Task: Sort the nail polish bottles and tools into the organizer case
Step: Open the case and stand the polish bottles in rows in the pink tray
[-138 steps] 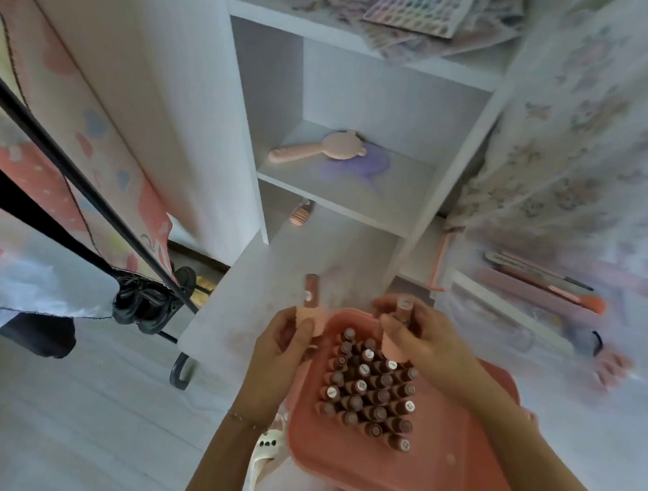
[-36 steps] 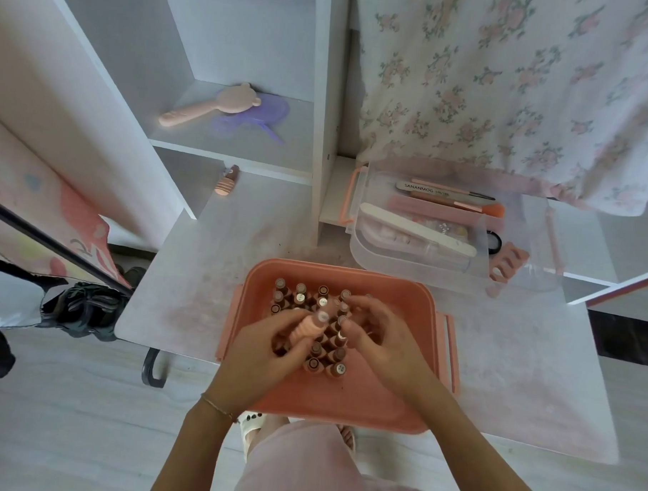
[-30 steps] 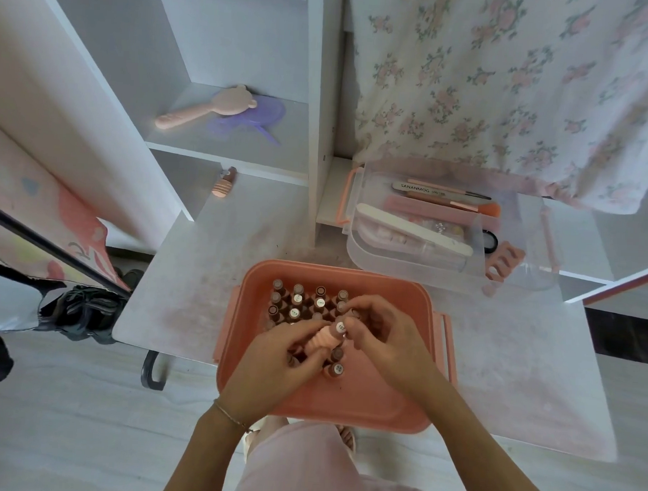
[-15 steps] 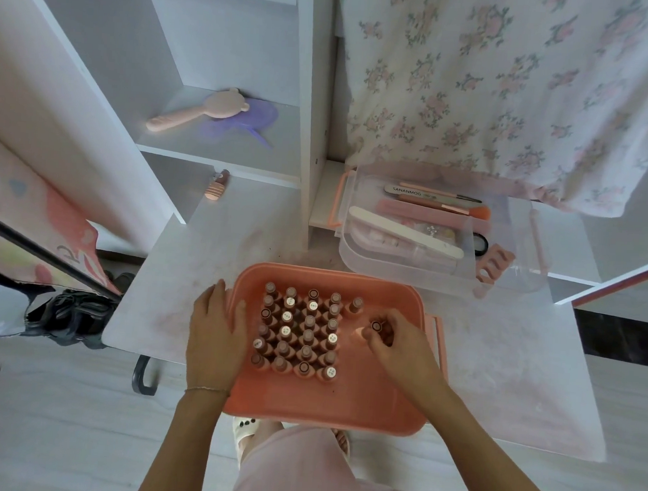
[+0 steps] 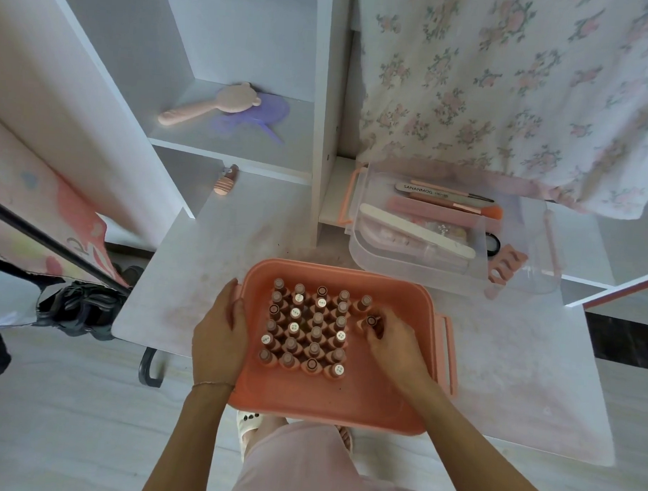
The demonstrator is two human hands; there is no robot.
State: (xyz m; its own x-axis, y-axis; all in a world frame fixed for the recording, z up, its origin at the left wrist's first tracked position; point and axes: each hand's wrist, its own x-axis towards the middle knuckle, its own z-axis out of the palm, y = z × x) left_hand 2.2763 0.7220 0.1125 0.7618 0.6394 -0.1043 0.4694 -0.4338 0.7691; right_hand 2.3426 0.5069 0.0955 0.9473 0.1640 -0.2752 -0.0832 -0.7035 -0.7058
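Note:
A salmon-pink organizer case (image 5: 330, 401) sits at the near edge of a white table (image 5: 525, 365). Several nail polish bottles (image 5: 304, 330) stand upright in rows inside its left half. My left hand (image 5: 220, 333) rests flat along the case's left rim, fingers straight. My right hand (image 5: 392, 341) is inside the case, fingertips pinching one bottle (image 5: 370, 321) at the right end of the rows. A clear tray (image 5: 411, 260) with nail files, brushes and a pink toe separator (image 5: 507, 262) lies behind the case. One stray bottle (image 5: 225, 181) lies on the table's far left.
White shelving (image 5: 321, 96) rises behind the table, holding a pink brush (image 5: 210, 105) and a purple item. A floral cloth (image 5: 507, 86) hangs at the upper right. A black stand and bag (image 5: 78, 305) sit on the floor to the left.
The left hand has let go of the bottle it held and now rests on the case's left rim. The right hand has set a bottle down at the right of the rows.

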